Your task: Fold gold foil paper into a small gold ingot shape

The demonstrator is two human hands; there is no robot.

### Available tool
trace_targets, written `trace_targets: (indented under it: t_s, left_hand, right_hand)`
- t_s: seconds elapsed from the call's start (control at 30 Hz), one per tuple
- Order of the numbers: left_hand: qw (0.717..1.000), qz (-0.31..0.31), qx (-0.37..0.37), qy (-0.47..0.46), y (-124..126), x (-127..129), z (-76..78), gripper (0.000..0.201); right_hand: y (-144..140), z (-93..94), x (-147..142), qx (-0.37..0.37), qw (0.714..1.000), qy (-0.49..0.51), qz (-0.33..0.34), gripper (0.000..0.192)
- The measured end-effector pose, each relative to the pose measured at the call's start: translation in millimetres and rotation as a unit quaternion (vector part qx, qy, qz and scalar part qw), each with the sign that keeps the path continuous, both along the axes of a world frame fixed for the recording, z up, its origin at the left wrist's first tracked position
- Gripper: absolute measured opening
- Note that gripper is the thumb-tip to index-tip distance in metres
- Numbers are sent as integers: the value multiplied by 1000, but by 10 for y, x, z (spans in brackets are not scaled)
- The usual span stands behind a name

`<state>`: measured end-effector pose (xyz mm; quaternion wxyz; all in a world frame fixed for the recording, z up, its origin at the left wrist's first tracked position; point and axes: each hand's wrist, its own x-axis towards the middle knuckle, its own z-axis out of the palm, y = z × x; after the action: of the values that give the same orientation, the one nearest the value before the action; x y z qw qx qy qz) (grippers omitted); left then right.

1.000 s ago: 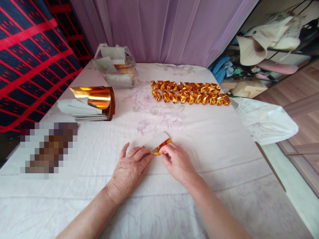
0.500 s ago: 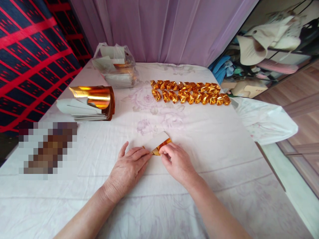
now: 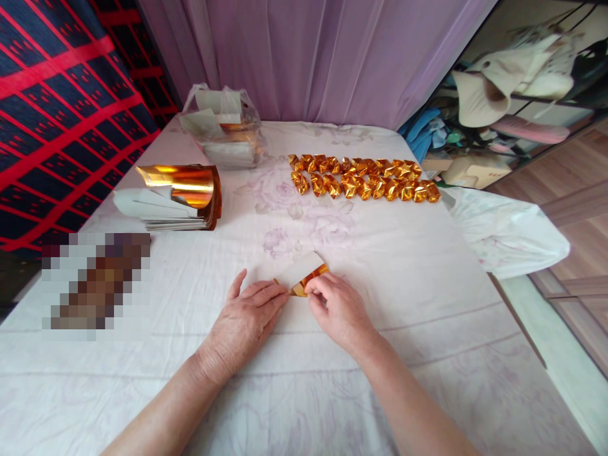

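Note:
A sheet of gold foil paper (image 3: 304, 268), white on its back, lies partly folded on the table in front of me. Its gold side shows along the lower right edge. My left hand (image 3: 256, 310) rests flat with its fingers stretched over the paper's left end and its thumb held apart. At the right edge, the curled fingers of my right hand (image 3: 337, 307) pinch the foil's folded border. The fingertips hide part of that edge.
Two rows of folded gold foil pieces (image 3: 365, 177) stand at the back right. On the left is a stack of foil sheets (image 3: 185, 190), with a clear plastic bag (image 3: 225, 133) of more sheets behind it. A blurred-out patch (image 3: 99, 282) lies left. A white bag (image 3: 513, 234) hangs by the right edge.

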<state>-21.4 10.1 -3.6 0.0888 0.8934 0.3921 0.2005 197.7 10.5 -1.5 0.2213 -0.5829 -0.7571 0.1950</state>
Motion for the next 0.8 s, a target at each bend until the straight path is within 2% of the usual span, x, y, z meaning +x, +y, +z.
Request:
trace_targets:
  t_s: [0.27,0.37,0.53,0.8]
  left_hand:
    - [1000,16,-1,8,-11,55,52,29]
    - [1000,16,5,9,-17,61,56,30]
    - [1000,13,10,9,-20,60,66,30]
    - [1000,20,6,11,-19,65,80,29]
  right_hand:
    - [-14,13,-22,21,1000,-14,3,15]
    - [-26,-6,-65,37,999,-30,-14,8]
    - [-30,-47,-140,62,993,-76,-62,19]
    - [-6,-11,-122,20,997,-38,-57,12]
